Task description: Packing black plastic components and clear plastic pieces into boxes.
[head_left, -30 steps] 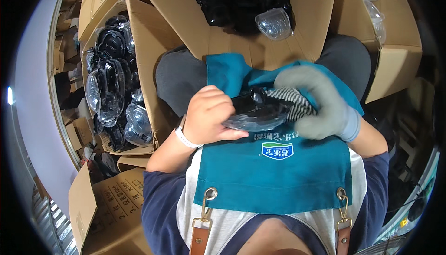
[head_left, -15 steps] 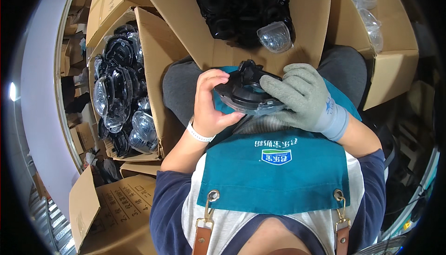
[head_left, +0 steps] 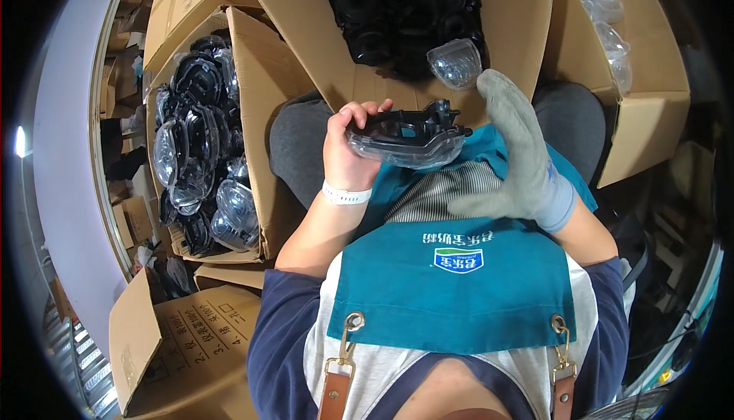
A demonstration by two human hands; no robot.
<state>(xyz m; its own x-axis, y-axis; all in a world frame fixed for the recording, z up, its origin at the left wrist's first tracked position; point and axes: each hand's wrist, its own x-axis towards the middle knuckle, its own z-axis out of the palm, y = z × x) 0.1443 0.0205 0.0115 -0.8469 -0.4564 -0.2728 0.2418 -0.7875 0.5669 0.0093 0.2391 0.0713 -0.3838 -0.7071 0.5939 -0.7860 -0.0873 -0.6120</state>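
Note:
My bare left hand (head_left: 349,148) grips a black plastic housing with a clear cover (head_left: 409,135) by its left end, holding it tilted above my lap. The clear cover faces toward me and the black back with its raised brackets faces away. To the right of the housing, my right hand (head_left: 521,152) in a grey work glove is held open, thumb and fingers spread wide, touching nothing. Beyond my hands, a single clear cover (head_left: 456,64) rests at the edge of several black housings (head_left: 397,11) in the large carton (head_left: 306,45).
At the left, a carton (head_left: 271,76) holds several black housings with clear covers (head_left: 195,144). Another carton (head_left: 642,125) at the right contains clear covers (head_left: 604,7). A flapped carton (head_left: 199,343) sits at lower left, near a white panel (head_left: 73,152).
My right hand has let go of the housing and opened to its right. My left hand keeps hold, and the housing has been turned and tilted.

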